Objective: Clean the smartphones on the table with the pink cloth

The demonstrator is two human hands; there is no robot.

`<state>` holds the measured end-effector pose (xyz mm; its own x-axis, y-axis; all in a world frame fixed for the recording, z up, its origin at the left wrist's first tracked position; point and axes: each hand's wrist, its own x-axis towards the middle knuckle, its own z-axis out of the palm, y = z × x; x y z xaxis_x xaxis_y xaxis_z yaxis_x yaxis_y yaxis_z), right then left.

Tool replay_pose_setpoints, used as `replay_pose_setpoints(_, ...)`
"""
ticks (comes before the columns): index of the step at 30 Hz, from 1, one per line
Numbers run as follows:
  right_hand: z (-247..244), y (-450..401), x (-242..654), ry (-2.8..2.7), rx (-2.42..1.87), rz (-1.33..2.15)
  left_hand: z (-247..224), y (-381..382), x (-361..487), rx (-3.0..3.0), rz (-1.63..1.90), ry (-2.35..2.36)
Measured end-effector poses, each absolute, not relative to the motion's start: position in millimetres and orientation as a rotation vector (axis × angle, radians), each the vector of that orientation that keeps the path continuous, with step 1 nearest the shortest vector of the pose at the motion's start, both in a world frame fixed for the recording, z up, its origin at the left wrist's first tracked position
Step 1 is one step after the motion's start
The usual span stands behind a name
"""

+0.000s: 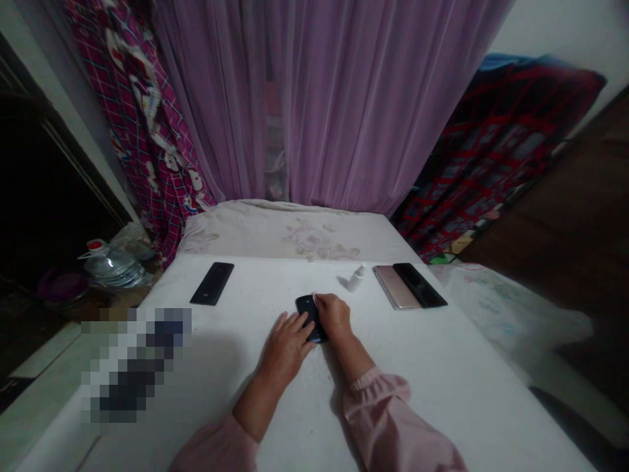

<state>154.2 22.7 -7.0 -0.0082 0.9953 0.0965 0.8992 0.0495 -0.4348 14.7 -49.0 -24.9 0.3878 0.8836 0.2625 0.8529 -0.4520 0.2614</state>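
A dark blue smartphone (pixel 320 333) lies on the white-covered table in front of me, partly hidden under my hands. My left hand (pixel 289 344) rests on its left side with fingers stretched out and a little apart, the thumb near its lower edge. At the phone's upper right, my right hand (pixel 335 316) is closed in a pinch. A bit of thin white material (pixel 315 298), like a tissue or cloth, sticks out from those fingertips against the phone. A small white spray bottle (pixel 356 280) stands just beyond my right hand.
A black phone (pixel 212 284) lies at the left. To the right are a rose-gold phone (pixel 393 287) and a black phone (pixel 420 284) side by side. A blurred-out patch covers the left table edge. A large water bottle (pixel 113 263) stands beyond it; purple curtains (pixel 344 98) hang behind.
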Motion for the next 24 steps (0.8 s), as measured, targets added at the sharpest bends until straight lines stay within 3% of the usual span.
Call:
replay_pose_setpoints(8, -23.5, -46.7, 186.2, -1.875, -1.696, 0.413, -22.0, -51.9, 18.1, 2.493, 0.540, 1.640)
replay_pose_setpoints(12, -26.7, -54.5, 200.0, -1.700, -1.606, 0.608, -11.4, -50.5, 16.2, 2.466, 0.508, 1.668)
replay_pose_setpoints(19, -24.3, -35.2, 221.4, -1.001, -1.466, 1.062, 11.8, -8.2, -1.0, 2.737, 0.207, 1.366)
replay_pose_setpoints(24, -26.7, -35.5, 228.5, -0.863, -1.380, 1.198, 13.0, 23.6, 5.4, 2.945, -0.029, 1.151)
